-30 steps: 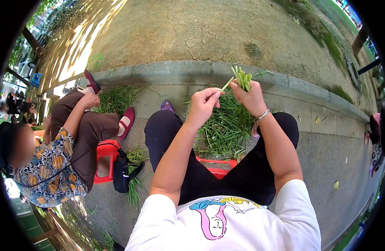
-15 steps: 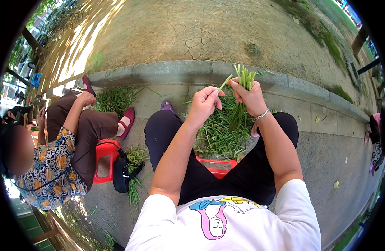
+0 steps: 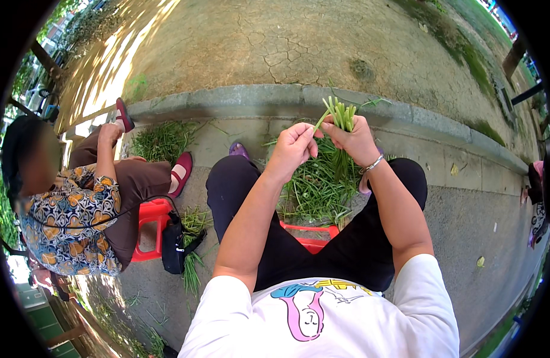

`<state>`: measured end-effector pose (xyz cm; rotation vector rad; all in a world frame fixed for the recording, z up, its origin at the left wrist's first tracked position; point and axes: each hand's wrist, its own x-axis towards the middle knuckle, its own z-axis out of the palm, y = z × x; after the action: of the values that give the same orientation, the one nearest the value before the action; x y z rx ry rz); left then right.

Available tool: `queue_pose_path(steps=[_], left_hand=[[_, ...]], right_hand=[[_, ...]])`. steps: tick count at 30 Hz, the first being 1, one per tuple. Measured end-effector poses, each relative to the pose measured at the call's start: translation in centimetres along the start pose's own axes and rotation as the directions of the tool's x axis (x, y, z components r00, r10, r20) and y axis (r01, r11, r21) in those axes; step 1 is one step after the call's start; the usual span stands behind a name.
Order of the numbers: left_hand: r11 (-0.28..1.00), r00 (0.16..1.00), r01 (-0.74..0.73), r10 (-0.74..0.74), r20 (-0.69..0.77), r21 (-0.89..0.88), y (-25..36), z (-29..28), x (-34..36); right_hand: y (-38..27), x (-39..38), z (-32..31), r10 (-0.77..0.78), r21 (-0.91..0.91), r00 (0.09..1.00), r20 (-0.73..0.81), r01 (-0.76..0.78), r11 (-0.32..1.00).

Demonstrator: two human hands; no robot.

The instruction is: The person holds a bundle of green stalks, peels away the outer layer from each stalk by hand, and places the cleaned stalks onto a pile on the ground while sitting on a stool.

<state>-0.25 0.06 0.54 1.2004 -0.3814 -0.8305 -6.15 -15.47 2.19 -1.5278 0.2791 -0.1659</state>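
A bundle of green stems (image 3: 342, 114) is gripped in my right hand (image 3: 357, 142), pale cut ends up and leafy ends hanging below the fist. My left hand (image 3: 293, 150) is closed in a pinch on a single green stem (image 3: 320, 121), which leans toward the bundle. The two hands are close together, with the right thumb near that stem. Beneath them, between my knees, a loose pile of long green leaves and stems (image 3: 315, 190) covers the ground.
At my left another person (image 3: 72, 221) in a patterned top sits on a red stool (image 3: 148, 210), a black bag (image 3: 173, 247) beside it. More greens (image 3: 161, 143) lie before their feet. A low stone curb (image 3: 245, 101) runs in front; a red stool (image 3: 314, 243) is under me.
The single stem in my left hand has come up against the bundle, which has tilted slightly left. The person at my left has shifted posture, head and torso moving.
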Motion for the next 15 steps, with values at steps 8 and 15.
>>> queue_pose_path(steps=[8, 15], left_hand=[[0.996, 0.998, -0.042, 0.046, -0.037, 0.084, -0.49, 0.16, 0.35], [0.982, 0.993, -0.087, 0.100, -0.067, 0.169, -0.67, 0.38, 0.31]], right_hand=[[0.12, 0.07, -0.28, -0.014, -0.044, 1.000, 0.027, 0.015, 0.999], [0.46, 0.05, -0.32, 0.003, 0.012, 1.000, 0.023, -0.003, 1.000]])
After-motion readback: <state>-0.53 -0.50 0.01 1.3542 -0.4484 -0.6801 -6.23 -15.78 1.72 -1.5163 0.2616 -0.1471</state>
